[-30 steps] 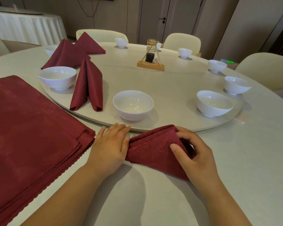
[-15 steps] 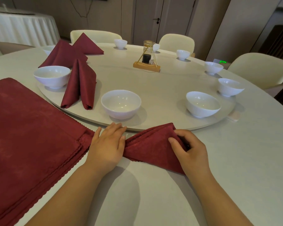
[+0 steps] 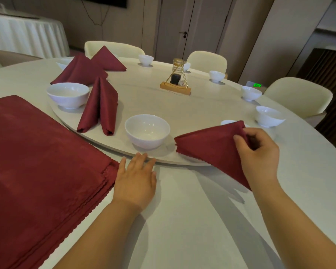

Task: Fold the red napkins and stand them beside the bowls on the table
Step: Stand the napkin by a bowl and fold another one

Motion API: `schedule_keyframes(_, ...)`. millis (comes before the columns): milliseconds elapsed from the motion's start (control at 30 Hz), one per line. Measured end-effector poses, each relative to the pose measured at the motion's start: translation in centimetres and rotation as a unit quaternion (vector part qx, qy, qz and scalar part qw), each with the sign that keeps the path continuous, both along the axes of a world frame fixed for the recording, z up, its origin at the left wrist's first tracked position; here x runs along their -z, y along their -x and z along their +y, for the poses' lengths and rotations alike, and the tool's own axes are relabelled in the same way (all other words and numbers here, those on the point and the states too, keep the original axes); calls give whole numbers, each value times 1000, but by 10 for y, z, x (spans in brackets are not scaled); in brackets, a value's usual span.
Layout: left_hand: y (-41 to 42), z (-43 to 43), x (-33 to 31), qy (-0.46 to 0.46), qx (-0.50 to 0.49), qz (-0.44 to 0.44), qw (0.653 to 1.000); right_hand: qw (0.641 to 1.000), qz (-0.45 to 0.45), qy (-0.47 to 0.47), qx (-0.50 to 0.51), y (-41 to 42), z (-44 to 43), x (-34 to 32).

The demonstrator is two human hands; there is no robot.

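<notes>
The right hand pinches a folded napkin above the white table. The left hand lies flat, fingers relaxed. Cream chairs surround it.

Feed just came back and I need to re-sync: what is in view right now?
Bowls: nine showing, white, round the turntable's edge; two partly hidden.
Standing napkins: three, red, left side of the turntable.
Folded napkin: one, red, held over the turntable's near edge.
Napkin stack: one pile, red, flat on the table at left; number unclear.
Turntable: one, pale, middle of the table.
Table: one, pale, round.
Jar stand: one, wood and gold wire, mid-turntable.
Chairs: at least three, cream, far side and right.
Clothed table: one, white, back left.
Left hand: flat on the table beside the stack.
Right hand: pinches the folded napkin's top corner.
</notes>
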State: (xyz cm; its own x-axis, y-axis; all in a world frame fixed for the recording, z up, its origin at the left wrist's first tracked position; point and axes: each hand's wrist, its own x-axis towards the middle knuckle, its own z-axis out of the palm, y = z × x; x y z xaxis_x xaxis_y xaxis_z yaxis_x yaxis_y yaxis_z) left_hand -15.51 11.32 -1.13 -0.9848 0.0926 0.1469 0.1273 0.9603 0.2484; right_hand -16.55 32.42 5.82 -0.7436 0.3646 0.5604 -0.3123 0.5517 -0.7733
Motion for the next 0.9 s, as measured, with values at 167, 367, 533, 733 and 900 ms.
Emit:
schedule_keyframes(167, 1, -1, -1, 10, 6, -2, 1000, 1000, -7, -13, 14, 37, -16, -10)
schedule_keyframes(367, 6, 0, 1, 31, 2, -2, 1000, 999, -10, -16, 28, 88, -44, -6)
schedule_keyframes(533, 9, -2, 14, 6, 16, 69, 998, 998, -35, -32, 32, 113, -64, 6)
schedule_keyframes(733, 12, -1, 19, -10, 25, 87, 996, 995, -87, -50, -2, 111, -60, 20)
schedule_keyframes(900, 11, -1, 15, -17, 33, 75, 997, 979, -140, -147, 28, 97, -40, 26)
